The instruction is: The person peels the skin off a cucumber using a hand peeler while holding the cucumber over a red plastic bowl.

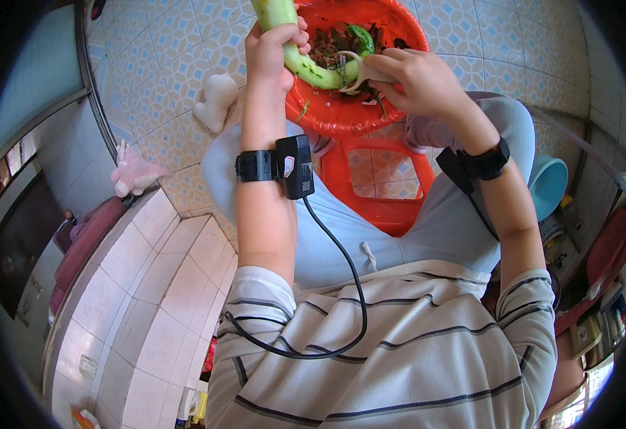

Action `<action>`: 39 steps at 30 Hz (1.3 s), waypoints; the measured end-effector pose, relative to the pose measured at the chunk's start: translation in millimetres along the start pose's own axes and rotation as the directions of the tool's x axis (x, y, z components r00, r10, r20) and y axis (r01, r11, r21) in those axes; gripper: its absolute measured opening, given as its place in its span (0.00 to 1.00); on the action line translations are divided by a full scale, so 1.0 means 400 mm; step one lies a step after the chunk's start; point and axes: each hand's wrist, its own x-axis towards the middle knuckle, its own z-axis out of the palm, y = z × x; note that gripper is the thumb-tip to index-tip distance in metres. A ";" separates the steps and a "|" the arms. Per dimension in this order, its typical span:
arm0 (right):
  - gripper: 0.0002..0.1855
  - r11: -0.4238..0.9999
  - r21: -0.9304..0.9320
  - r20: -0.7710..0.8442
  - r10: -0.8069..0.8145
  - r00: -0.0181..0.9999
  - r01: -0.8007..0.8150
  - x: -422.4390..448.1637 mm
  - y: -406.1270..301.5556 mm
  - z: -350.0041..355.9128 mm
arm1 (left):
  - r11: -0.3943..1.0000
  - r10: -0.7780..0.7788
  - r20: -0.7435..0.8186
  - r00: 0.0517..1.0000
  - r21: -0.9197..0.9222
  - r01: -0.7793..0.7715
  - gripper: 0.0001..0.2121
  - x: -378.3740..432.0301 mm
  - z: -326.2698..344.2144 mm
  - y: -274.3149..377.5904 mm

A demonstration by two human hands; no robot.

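A long, curved gourd (pixel 311 71) runs from the top edge of the view down over a red plastic basin (pixel 334 118). Most of its skin is off, showing pale green flesh with a few dark green flecks; its curled far tip is still dark green. My left hand (pixel 276 51) wraps around the gourd's upper part. In my right hand (pixel 417 80) is a cream-coloured Y-shaped peeler (pixel 369 75), its blade across the gourd near the dark tip. Dark peelings (pixel 326 45) lie in the basin below, and one green strip clings to its near wall.
A red plastic stool (pixel 340 187) stands between my legs. White (pixel 217 102) and pink (pixel 136 170) plush toys lie on the left, near a tiled ledge (pixel 146 300). At right sits a light-blue bucket (pixel 548 185). A black cable (pixel 353 268) hangs from my left wrist device.
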 end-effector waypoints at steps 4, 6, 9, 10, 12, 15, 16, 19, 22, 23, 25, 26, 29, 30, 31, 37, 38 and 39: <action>0.09 1.000 -0.002 0.035 0.018 0.999 -0.018 0.003 -0.031 0.027 | 0.998 -0.043 0.092 0.995 0.048 0.039 0.21 0.001 -0.012 0.008; 0.10 0.991 -0.125 0.082 0.054 0.995 -0.043 -0.006 -0.012 0.041 | 0.997 -0.079 0.117 0.990 0.030 0.076 0.21 -0.001 -0.019 0.009; 0.12 0.922 -0.379 0.250 0.186 0.950 -0.081 -0.044 0.047 0.050 | 0.970 -0.112 0.088 0.990 0.226 0.089 0.21 -0.011 -0.007 0.027; 0.12 0.948 -0.300 0.243 0.183 0.952 -0.106 -0.050 0.050 0.028 | 0.974 -0.110 0.100 0.989 0.207 0.088 0.20 -0.014 -0.009 0.029; 0.12 0.974 -0.170 0.156 0.177 0.972 -0.150 -0.039 0.041 -0.013 | 0.979 -0.109 0.111 0.988 0.185 0.087 0.19 -0.014 -0.009 0.025; 0.13 0.957 -0.209 0.084 0.222 0.971 -0.200 -0.045 0.049 -0.040 | 0.967 -0.021 0.125 0.992 0.255 -0.012 0.17 -0.013 -0.004 0.015; 0.13 0.934 -0.276 0.120 0.269 0.956 -0.228 -0.046 0.063 -0.045 | 0.939 -0.028 0.117 0.993 0.344 -0.014 0.16 -0.016 -0.004 0.016; 0.13 0.943 -0.209 0.081 0.280 0.957 -0.258 -0.045 0.085 -0.048 | 0.916 -0.034 0.121 0.992 0.401 -0.017 0.15 -0.016 -0.002 0.005; 0.13 0.987 -0.061 0.030 0.149 0.988 -0.147 -0.030 0.045 -0.031 | 0.925 -0.004 0.166 0.986 0.376 -0.060 0.14 -0.015 0.004 -0.006; 0.12 0.994 -0.006 0.046 0.108 0.993 -0.107 -0.018 0.019 -0.022 | 0.921 0.025 0.203 0.979 0.377 -0.101 0.14 -0.014 0.006 -0.009; 0.12 0.996 0.062 0.085 0.061 0.994 -0.067 -0.006 -0.009 0.008 | 0.912 0.028 0.234 0.972 0.393 -0.121 0.15 -0.015 0.011 -0.013; 0.11 0.994 0.031 0.097 0.100 0.990 -0.103 -0.002 -0.021 0.024 | 0.915 0.025 0.259 0.966 0.382 -0.126 0.16 -0.016 0.015 -0.018; 0.10 0.994 -0.024 0.117 0.105 0.988 -0.103 -0.004 -0.019 0.069 | 0.932 -0.012 0.284 0.959 0.349 -0.092 0.17 -0.019 0.022 -0.021; 0.09 0.994 -0.076 0.106 0.081 0.991 -0.073 -0.004 -0.011 0.078 | 0.926 0.000 0.345 0.939 0.354 -0.130 0.17 -0.019 0.015 -0.019; 0.09 0.994 -0.076 0.106 0.082 0.991 -0.074 -0.008 -0.001 0.077 | 0.919 0.011 0.404 0.915 0.357 -0.169 0.17 -0.020 0.011 -0.018; 0.07 0.974 -0.205 0.259 0.153 0.954 -0.101 -0.023 0.016 0.024 | 0.820 0.021 0.367 0.930 0.526 -0.226 0.19 -0.021 0.016 -0.035; 0.07 0.973 -0.206 0.260 0.153 0.953 -0.100 -0.023 0.012 0.027 | 0.795 0.025 0.362 0.932 0.558 -0.239 0.21 -0.020 0.014 -0.034; 0.08 0.987 -0.119 0.189 0.127 0.974 -0.105 -0.021 0.004 0.036 | 0.795 0.024 0.364 0.931 0.558 -0.238 0.21 -0.018 0.012 -0.037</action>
